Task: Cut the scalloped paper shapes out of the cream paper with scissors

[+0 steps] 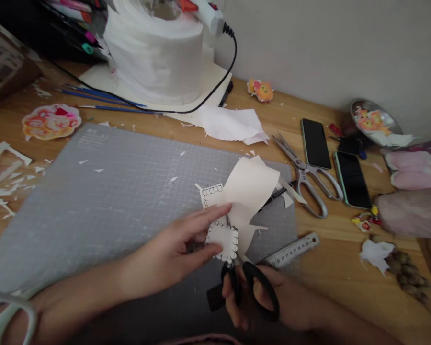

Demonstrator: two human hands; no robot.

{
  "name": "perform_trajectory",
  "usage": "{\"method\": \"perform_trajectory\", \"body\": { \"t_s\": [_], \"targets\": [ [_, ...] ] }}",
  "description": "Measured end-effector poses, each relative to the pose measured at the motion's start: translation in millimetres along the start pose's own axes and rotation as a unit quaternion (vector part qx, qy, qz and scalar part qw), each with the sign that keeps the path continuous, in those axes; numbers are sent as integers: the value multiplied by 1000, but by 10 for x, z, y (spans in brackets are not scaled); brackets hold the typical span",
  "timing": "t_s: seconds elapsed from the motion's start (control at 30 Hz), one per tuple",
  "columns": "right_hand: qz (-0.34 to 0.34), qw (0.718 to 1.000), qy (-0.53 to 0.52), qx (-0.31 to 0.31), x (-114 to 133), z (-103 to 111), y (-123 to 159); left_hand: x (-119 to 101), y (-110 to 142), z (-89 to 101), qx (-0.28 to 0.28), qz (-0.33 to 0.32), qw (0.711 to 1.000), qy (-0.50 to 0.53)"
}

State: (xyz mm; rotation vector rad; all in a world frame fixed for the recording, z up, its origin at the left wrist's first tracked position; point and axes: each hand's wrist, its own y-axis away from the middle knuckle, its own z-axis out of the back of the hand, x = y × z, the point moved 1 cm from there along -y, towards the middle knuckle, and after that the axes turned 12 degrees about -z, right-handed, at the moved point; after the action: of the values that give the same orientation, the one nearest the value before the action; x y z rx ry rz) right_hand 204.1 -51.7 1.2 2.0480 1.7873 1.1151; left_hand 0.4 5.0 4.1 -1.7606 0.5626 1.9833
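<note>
My left hand [181, 247] pinches a small cream paper square with a scalloped drawn border [222, 239], holding it just above the grey cutting mat [104, 191]. My right hand [266, 302] grips black-handled scissors [249, 285] from below, fingers through the loops, blades pointing up into the paper's lower edge. The larger cream sheet [249, 189] it is attached to fans out behind. A second scalloped piece [211, 195] lies on the mat just beyond my fingers.
Metal scissors [309, 177], two phones [315, 143] [352, 178] and a steel ruler [292, 250] lie to the right. A big white roll [154, 52], a black cable [215, 91], blue pencils [100, 98], paper scraps [3, 177] and a flower sticker [50, 121] sit behind and left.
</note>
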Motion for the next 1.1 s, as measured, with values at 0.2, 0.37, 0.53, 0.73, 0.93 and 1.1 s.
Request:
{"method": "perform_trajectory", "body": {
  "t_s": [0.2, 0.37, 0.53, 0.73, 0.93, 1.1],
  "targets": [
    [-30, 999, -33, 6, -29, -32, -17, 3, 39, -11, 23, -81, 993, -87],
    [-37, 999, 19, -5, 16, -43, 13, -51, 5, 24, 0, -138, 984, -111],
    [-46, 998, 38, -8, 37, -50, 8, -53, -19, 18, -18, -138, 983, -119],
    [-36, 999, 3, -8, -9, -32, -14, 5, 34, -11, -20, -123, 978, -166],
    [-46, 999, -6, -10, 7, -42, 6, -15, 56, -18, -14, -121, 979, -164],
    [-46, 998, -20, -23, -14, -57, 19, -23, 51, -17, -20, -94, 987, -126]
  ]
}}
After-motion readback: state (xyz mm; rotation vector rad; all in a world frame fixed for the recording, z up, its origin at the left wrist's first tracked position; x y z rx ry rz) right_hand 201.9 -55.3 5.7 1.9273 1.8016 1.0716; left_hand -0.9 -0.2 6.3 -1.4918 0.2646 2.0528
